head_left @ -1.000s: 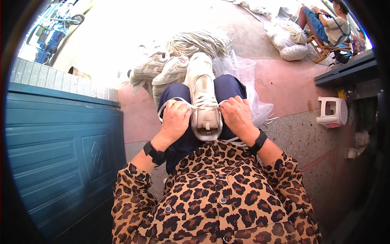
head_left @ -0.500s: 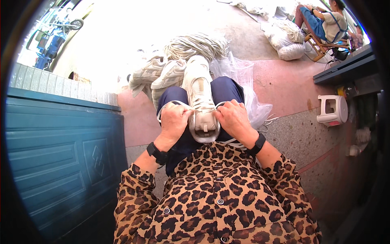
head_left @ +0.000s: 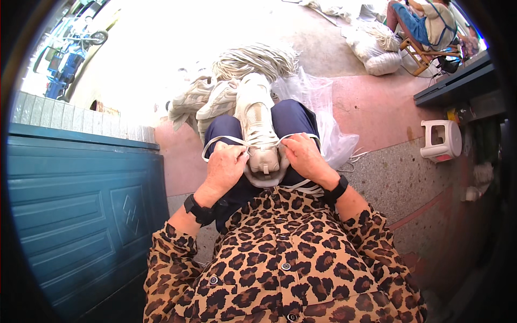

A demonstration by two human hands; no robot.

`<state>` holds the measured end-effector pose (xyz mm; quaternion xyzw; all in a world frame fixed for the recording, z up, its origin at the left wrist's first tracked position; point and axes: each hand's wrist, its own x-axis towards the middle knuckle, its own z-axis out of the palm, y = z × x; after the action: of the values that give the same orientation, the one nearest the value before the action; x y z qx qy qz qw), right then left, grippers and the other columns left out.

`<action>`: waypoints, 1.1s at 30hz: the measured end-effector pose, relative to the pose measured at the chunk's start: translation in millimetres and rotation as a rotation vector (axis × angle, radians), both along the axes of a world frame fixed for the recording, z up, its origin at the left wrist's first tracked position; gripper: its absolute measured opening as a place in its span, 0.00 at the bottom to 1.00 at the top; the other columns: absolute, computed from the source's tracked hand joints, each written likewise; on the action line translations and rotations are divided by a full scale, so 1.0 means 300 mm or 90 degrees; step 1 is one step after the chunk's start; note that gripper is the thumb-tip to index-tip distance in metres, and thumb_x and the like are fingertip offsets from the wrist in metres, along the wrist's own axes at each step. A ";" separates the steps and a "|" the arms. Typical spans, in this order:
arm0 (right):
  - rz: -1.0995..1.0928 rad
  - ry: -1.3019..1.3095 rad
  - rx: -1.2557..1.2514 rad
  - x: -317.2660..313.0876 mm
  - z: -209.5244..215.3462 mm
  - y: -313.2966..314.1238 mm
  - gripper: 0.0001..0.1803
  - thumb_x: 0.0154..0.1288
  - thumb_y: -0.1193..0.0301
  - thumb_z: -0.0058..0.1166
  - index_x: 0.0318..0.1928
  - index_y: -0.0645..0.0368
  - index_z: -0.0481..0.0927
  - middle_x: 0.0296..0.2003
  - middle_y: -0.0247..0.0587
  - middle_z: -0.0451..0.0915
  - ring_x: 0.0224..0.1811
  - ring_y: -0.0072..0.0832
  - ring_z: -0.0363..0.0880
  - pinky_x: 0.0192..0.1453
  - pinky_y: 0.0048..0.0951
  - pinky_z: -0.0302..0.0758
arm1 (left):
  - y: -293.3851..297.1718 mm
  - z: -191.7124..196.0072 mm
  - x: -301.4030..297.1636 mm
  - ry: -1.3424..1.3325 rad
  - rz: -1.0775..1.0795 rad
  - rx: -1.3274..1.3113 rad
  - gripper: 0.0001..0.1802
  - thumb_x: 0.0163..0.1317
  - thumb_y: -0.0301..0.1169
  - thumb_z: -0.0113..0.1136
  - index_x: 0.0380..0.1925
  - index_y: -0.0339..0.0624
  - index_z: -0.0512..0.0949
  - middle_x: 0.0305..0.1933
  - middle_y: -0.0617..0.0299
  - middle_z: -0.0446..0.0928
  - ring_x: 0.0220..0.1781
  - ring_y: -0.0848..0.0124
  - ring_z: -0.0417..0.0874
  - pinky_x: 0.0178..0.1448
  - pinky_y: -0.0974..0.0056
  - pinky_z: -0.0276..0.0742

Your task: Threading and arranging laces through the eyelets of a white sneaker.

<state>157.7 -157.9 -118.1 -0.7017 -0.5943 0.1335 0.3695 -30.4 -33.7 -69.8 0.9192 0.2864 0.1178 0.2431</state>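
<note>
Centre frame, a pale sneaker (head_left: pixel 260 134) lies on the lap, left hand (head_left: pixel 225 167) and right hand (head_left: pixel 304 156) each closed on a white lace (head_left: pixel 218 141) beside it, fingertips hidden, heel partly covered by both hands.

The sneaker (head_left: pixel 261 132) on your lap looks like matt off-white mesh cloth with smoother synthetic panels, and its laces (head_left: pixel 223 141) are flat white woven cord. Your shirt (head_left: pixel 285 258) is soft leopard-print cloth with small glossy buttons. The trousers (head_left: pixel 291 118) are plain dark blue fabric. The door (head_left: pixel 70 199) beside you has a smooth painted teal surface with a slight sheen. The stool (head_left: pixel 441 141) is white moulded plastic. The floor (head_left: pixel 404 183) is rough speckled stone, and the bag (head_left: pixel 318 102) is thin, crinkled clear plastic.
</note>
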 end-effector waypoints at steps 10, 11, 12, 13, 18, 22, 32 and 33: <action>-0.006 0.101 0.012 -0.001 -0.009 -0.006 0.07 0.54 0.71 0.50 0.29 0.61 0.78 0.30 0.44 0.78 0.37 0.42 0.73 0.42 0.39 0.67 | 0.055 0.009 0.365 0.064 -0.152 -0.238 0.28 0.49 0.30 0.58 0.53 0.32 0.67 0.27 0.48 0.78 0.31 0.63 0.80 0.38 0.63 0.74; 0.002 0.090 -0.012 -0.002 -0.016 -0.007 0.07 0.54 0.71 0.50 0.30 0.61 0.79 0.30 0.43 0.78 0.38 0.41 0.73 0.42 0.38 0.67 | 0.059 0.000 0.380 0.064 -0.157 -0.238 0.28 0.49 0.30 0.58 0.53 0.32 0.67 0.27 0.48 0.78 0.31 0.63 0.80 0.38 0.63 0.74; 0.001 0.081 -0.031 -0.003 -0.009 -0.010 0.08 0.54 0.70 0.50 0.30 0.60 0.79 0.30 0.41 0.78 0.39 0.40 0.73 0.42 0.39 0.66 | 0.056 0.009 0.396 0.101 -0.183 -0.245 0.31 0.48 0.30 0.58 0.54 0.32 0.65 0.27 0.48 0.78 0.31 0.64 0.80 0.38 0.63 0.74; -0.004 0.082 -0.031 -0.004 -0.010 -0.011 0.08 0.54 0.70 0.50 0.30 0.60 0.79 0.30 0.41 0.78 0.39 0.40 0.73 0.42 0.39 0.66 | 0.054 0.013 0.409 0.138 -0.207 -0.252 0.34 0.47 0.30 0.59 0.56 0.31 0.63 0.28 0.48 0.78 0.30 0.64 0.80 0.37 0.63 0.74; -0.007 0.118 -0.016 -0.004 0.041 -0.010 0.07 0.55 0.71 0.49 0.33 0.58 0.77 0.30 0.40 0.78 0.38 0.38 0.73 0.40 0.39 0.66 | 0.109 -0.009 0.387 0.121 -0.204 -0.149 0.33 0.47 0.25 0.55 0.57 0.32 0.62 0.26 0.50 0.77 0.25 0.68 0.78 0.31 0.65 0.74; 0.056 -0.077 -0.043 -0.011 0.037 0.005 0.07 0.52 0.72 0.48 0.34 0.56 0.76 0.28 0.35 0.76 0.37 0.33 0.72 0.40 0.35 0.65 | 0.111 0.094 0.364 0.089 -0.005 -0.686 0.32 0.52 0.22 0.54 0.59 0.33 0.56 0.25 0.58 0.76 0.16 0.81 0.71 0.18 0.77 0.66; 0.122 -0.102 0.253 -0.011 0.158 0.037 0.08 0.51 0.76 0.48 0.34 0.59 0.72 0.35 0.39 0.73 0.42 0.35 0.71 0.49 0.35 0.66 | 0.149 0.025 0.374 -0.096 0.122 -0.962 0.28 0.54 0.23 0.60 0.53 0.37 0.60 0.22 0.59 0.73 0.10 0.80 0.66 0.12 0.76 0.58; 0.145 0.024 0.284 0.005 0.258 0.041 0.09 0.53 0.82 0.49 0.36 0.60 0.71 0.38 0.40 0.74 0.43 0.39 0.73 0.49 0.36 0.69 | 0.155 -0.031 0.380 -0.124 0.154 -0.986 0.28 0.53 0.23 0.61 0.53 0.37 0.60 0.21 0.59 0.73 0.10 0.80 0.65 0.11 0.75 0.58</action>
<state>159.0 -145.5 -40.6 -0.5287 -0.6773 0.0531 0.5088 83.6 12.8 -79.2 0.4362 0.3623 -0.0098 0.8236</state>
